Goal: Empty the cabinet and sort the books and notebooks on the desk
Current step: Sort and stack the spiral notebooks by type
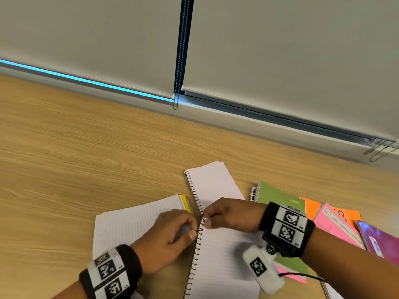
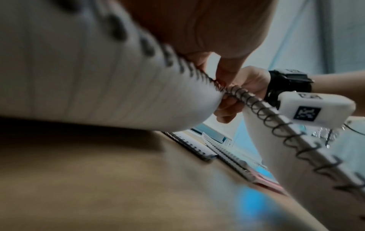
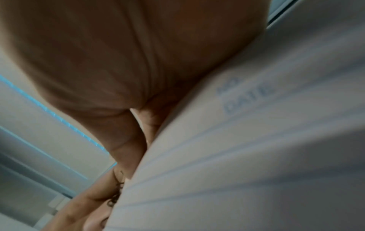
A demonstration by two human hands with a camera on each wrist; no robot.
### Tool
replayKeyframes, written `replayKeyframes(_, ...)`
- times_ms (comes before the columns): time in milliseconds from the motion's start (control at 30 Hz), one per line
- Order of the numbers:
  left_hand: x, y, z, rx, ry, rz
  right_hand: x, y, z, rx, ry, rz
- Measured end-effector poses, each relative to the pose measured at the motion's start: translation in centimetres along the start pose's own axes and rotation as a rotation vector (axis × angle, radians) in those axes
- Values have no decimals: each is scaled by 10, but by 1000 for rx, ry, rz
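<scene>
Spiral notebook (image 1: 218, 238), open on the wooden desk (image 1: 64, 169), lies near the front edge between both wrists, its ruled white pages spread to either side of a black wire coil (image 1: 197, 244) that runs up the middle and looks bent out of line where the hands meet. The left-hand pages (image 1: 133, 219) sit askew, with a yellow edge showing at their top corner. The left hand (image 1: 170, 236) curls its fingers and thumb onto the coil, pinching it; the right hand (image 1: 228, 214) pinches the same coil from the other side, fingertips nearly touching the left's. In the right wrist view the lined paper (image 3: 247, 140) carries faint blue ruling and a printed "DATE". Just right of the open notebook lie a green wire-bound notebook (image 1: 278, 197), an orange cover (image 1: 311, 207), a pink book (image 1: 336, 227) and a glossy magenta one (image 1: 380, 240), overlapping. Pale roller blinds (image 1: 280, 50) with beaded chains hang behind the desk.
</scene>
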State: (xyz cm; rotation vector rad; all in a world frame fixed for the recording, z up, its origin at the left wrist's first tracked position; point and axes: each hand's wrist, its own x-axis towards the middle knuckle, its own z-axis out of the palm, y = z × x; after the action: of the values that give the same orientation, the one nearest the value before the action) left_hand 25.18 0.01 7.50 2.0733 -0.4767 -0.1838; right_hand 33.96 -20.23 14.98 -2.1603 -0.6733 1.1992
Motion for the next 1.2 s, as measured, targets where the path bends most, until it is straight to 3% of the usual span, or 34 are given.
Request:
replayKeyframes(133,8,-3,-13,183,-61,128,-9,-1,-3,149,-4,-113)
replayKeyframes(333,13,0,-24,317,-118,274,-34,-4,5,21,99,-190)
replayKeyframes(533,25,17,-45,479,16,368,-51,-10,11,-319,357,-396)
replayKeyframes(667,26,26,-52,515,32,373,-53,-1,11,-447,447,-440)
replayKeyframes(933,28,37,-55,636,88,362,-54,5,12,-363,458,-426)
replayKeyframes(1200,25,67,-59,884,314,424,-60,-3,4,-235,472,-413)
